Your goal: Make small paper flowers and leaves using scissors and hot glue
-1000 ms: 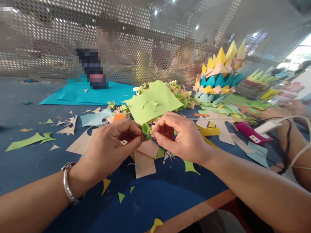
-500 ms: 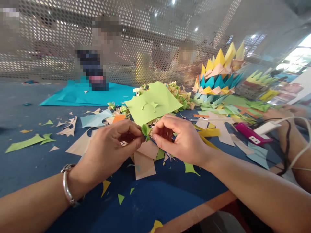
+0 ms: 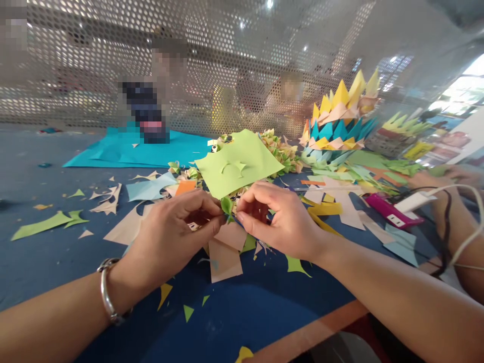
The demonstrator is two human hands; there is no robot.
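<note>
A small curled piece of green paper [image 3: 227,206] is pinched between the thumb and fingers of my left hand [image 3: 174,222], which wears a silver bracelet [image 3: 108,292] at the wrist. Close on its right side is my right hand [image 3: 283,217], thumb and fingers curled together in a pinch. Whatever that pinch holds is too small to make out. Just behind the fingertips lies a light green sheet [image 3: 242,161] with two thin cut scraps on it. Peach paper pieces [image 3: 225,257] lie under and in front of the hands.
Paper scraps cover the blue table [image 3: 227,322]. Turquoise sheets [image 3: 98,151] lie at the back left. A spiky layered paper model [image 3: 336,121] stands back right. A purple power strip [image 3: 395,210] with cables lies right, beside another person's arm [image 3: 449,217]. Perforated metal [image 3: 212,65] rises behind.
The right fingertips have drawn slightly away from the green paper piece, which stays in my left hand. The view has shifted a little.
</note>
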